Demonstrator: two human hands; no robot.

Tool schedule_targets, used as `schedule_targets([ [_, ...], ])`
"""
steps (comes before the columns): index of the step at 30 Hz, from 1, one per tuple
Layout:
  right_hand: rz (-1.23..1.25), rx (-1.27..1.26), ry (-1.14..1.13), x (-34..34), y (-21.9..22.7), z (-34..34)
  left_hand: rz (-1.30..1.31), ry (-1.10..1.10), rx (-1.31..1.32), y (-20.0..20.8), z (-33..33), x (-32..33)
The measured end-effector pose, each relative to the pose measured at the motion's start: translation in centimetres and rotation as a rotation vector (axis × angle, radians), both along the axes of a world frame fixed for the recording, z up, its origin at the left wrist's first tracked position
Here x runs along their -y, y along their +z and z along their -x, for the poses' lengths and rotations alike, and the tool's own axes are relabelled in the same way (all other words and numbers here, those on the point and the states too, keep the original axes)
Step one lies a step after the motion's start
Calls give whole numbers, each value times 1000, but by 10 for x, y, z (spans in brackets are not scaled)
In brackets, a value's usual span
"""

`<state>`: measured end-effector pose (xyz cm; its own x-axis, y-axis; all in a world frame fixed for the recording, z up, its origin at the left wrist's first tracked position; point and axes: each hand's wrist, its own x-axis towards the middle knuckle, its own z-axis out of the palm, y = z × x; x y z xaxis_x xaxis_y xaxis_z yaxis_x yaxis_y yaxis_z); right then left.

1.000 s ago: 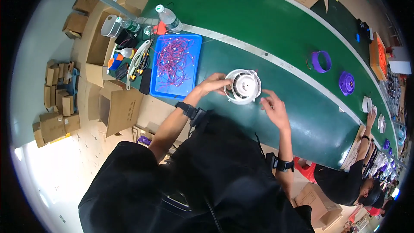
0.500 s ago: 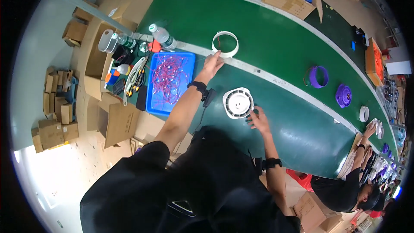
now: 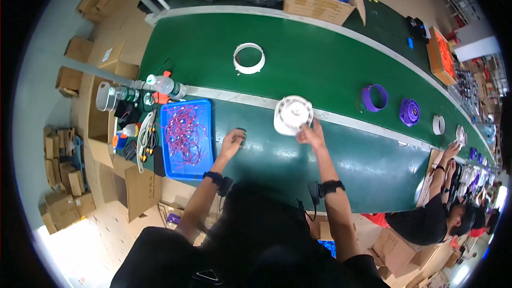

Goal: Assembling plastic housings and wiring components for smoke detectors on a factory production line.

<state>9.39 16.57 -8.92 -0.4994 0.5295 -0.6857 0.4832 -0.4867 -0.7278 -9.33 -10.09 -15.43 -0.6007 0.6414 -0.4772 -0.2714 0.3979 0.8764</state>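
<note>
A blue rectangular plastic tray (image 3: 208, 138), bearing a tangle of thin red and purple wires (image 3: 184, 133), stands on the dark green bench (image 3: 368, 160).

Right of the tray, the right hand (image 3: 312, 135) grips the near edge of a white round plastic housing with a slotted rim (image 3: 292, 111). The housing overlaps the pale rail; whether it touches it cannot be determined. The frame half a second earlier shows the housing on the bench, with the right hand at its edge.

The left hand (image 3: 231, 143), just right of the tray, has half-curled fingers; its contents, if any, cannot be determined. In that earlier frame it touches the white plastic ring (image 3: 249, 69), which now lies free on the green belt, beyond and right of the tray.
</note>
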Motion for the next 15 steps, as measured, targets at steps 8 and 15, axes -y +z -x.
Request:
schedule_targets([
  [8,161,-383,-257,-5,-5,13,39,-5,-61,2,14,6],
  [15,171,-210,-201,-22,-10,-35,48,-50,-138,1,4,-6],
])
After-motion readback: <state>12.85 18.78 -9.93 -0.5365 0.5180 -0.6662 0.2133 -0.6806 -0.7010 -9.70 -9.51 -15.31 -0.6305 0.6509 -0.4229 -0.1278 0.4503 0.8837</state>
